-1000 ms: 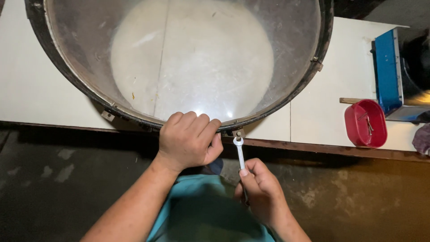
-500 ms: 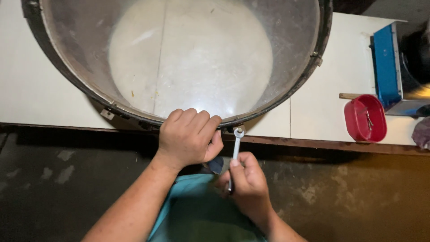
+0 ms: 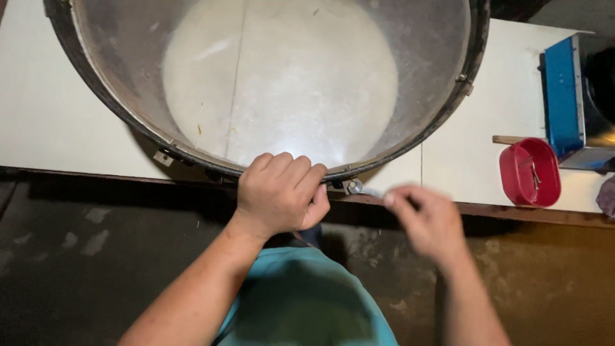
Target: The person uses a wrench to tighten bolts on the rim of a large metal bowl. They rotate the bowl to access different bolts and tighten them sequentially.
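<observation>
Under left-hand fingers: drum rim (touching).

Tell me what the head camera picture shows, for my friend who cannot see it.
A person's left hand grips the near rim of a big round drum lying on a white table, while the blurred right hand is beside a small metal lug on that rim. A red tub sits at the table's right.

We see the drum with a smooth, translucent skin and dark metal rim; at three o'clock, a glossy red plastic tub on the matt white tabletop.
</observation>
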